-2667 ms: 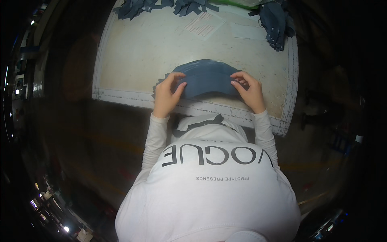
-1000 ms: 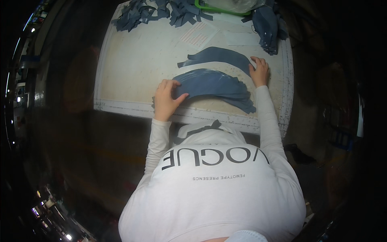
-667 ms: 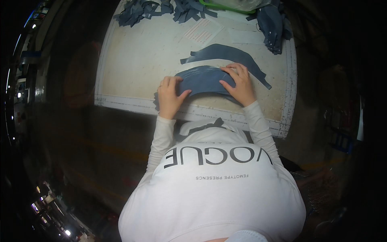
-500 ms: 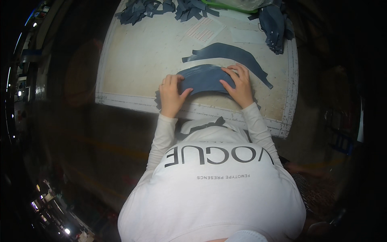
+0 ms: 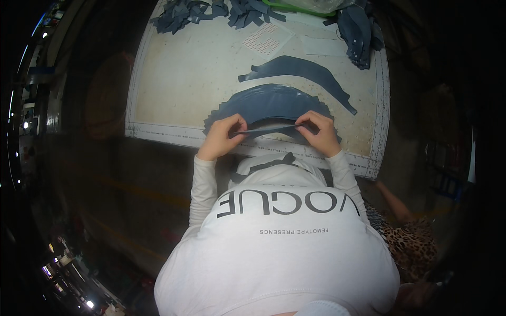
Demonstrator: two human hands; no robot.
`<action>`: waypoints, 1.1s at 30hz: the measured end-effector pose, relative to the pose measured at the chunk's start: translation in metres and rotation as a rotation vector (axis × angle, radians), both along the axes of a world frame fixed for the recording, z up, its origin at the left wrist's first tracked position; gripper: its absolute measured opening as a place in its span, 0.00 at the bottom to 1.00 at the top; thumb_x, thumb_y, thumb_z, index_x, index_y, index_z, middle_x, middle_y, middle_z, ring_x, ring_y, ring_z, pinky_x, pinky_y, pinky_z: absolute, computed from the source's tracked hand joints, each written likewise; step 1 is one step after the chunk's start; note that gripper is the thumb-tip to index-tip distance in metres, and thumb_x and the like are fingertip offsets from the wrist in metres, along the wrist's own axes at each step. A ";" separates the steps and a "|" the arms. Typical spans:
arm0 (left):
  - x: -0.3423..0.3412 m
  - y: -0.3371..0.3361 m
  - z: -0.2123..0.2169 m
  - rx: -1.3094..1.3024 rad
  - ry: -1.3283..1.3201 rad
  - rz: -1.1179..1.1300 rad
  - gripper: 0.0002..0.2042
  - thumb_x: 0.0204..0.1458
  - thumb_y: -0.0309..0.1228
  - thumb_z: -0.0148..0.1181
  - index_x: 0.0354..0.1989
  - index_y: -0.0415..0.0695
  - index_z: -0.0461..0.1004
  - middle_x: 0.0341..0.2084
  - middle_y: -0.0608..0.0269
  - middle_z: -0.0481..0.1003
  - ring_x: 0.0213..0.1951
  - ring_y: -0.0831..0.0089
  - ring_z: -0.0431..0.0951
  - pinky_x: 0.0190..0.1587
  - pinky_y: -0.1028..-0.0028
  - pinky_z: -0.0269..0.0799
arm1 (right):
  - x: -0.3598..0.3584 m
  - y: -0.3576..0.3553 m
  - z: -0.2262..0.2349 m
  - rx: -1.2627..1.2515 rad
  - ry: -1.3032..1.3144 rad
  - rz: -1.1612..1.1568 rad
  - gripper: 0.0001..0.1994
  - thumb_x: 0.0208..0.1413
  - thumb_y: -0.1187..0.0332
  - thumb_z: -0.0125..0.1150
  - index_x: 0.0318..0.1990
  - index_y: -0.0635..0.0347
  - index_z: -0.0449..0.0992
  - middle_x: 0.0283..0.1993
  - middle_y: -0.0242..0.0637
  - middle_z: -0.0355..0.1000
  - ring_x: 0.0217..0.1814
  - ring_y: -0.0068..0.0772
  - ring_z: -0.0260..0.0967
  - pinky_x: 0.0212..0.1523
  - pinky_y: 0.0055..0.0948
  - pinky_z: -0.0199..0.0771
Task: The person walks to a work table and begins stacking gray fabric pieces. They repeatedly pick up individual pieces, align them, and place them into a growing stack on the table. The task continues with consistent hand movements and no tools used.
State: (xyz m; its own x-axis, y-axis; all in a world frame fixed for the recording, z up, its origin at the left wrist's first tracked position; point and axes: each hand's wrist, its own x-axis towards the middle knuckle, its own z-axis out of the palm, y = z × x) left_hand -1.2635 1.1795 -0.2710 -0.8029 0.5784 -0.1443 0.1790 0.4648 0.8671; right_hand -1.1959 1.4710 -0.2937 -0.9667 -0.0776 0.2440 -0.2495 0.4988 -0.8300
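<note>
My left hand [image 5: 222, 137] and my right hand [image 5: 321, 132] are at the table's near edge, each pinching one end of a curved blue-grey fabric piece [image 5: 271, 129]. The piece is raised and seen nearly edge-on, as a thin strip stretched between my fingers. Just beyond it lies a fanned stack of similar curved pieces [image 5: 269, 100], their stepped ends showing on both sides. Farther off, one single curved fabric piece [image 5: 300, 67] lies flat, apart from the stack.
Heaps of blue-grey fabric pieces [image 5: 182, 16] lie at the far left of the pale table [image 5: 174, 79]. Another bundle [image 5: 358, 37] is at the far right, near a green tray [image 5: 295, 8]. A sheet with red marks [image 5: 267, 39] lies between. Someone in leopard print [image 5: 408, 242] is behind at right.
Both hands have drawn back toward me from the top of the stack, now pinching a piece between them. More of the fanned stack shows. The other person's arm has appeared at right.
</note>
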 end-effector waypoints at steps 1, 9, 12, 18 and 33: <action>0.000 -0.001 0.001 -0.003 0.018 0.017 0.11 0.45 0.20 0.62 0.37 0.40 0.71 0.29 0.59 0.75 0.31 0.72 0.74 0.37 0.76 0.69 | 0.001 0.001 0.002 -0.047 -0.044 -0.022 0.06 0.45 0.76 0.65 0.33 0.61 0.76 0.31 0.34 0.74 0.31 0.30 0.71 0.34 0.24 0.67; -0.005 0.011 -0.009 0.007 0.174 0.282 0.14 0.49 0.25 0.64 0.45 0.43 0.73 0.36 0.53 0.78 0.40 0.60 0.80 0.43 0.70 0.72 | -0.023 -0.008 0.007 0.022 -0.020 -0.180 0.10 0.51 0.76 0.62 0.42 0.60 0.77 0.38 0.38 0.76 0.37 0.38 0.75 0.40 0.29 0.73; -0.007 0.016 -0.013 -0.005 0.269 0.342 0.14 0.48 0.24 0.63 0.44 0.45 0.74 0.37 0.53 0.78 0.41 0.57 0.80 0.43 0.68 0.73 | -0.035 -0.012 0.000 0.075 0.044 -0.210 0.12 0.49 0.77 0.62 0.43 0.59 0.77 0.39 0.40 0.74 0.40 0.45 0.74 0.42 0.34 0.73; -0.004 0.020 -0.023 -0.143 0.442 0.387 0.14 0.47 0.24 0.63 0.43 0.45 0.75 0.38 0.56 0.74 0.40 0.54 0.76 0.41 0.64 0.71 | -0.039 -0.011 -0.013 0.201 0.128 -0.267 0.14 0.46 0.73 0.67 0.43 0.56 0.78 0.37 0.37 0.69 0.42 0.41 0.68 0.45 0.34 0.69; -0.010 0.023 -0.030 -0.066 0.632 0.290 0.09 0.44 0.19 0.59 0.33 0.43 0.71 0.37 0.58 0.73 0.40 0.57 0.73 0.44 0.64 0.66 | -0.027 -0.014 -0.025 0.243 0.171 -0.347 0.14 0.42 0.70 0.71 0.38 0.51 0.75 0.39 0.30 0.66 0.45 0.35 0.63 0.48 0.34 0.63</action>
State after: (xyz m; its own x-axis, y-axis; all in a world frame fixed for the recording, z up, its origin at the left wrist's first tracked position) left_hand -1.2740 1.2027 -0.3012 -0.8653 0.3339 0.3739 0.5005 0.6181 0.6061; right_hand -1.2232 1.4573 -0.3187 -0.8932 0.1686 0.4169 -0.1565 0.7524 -0.6398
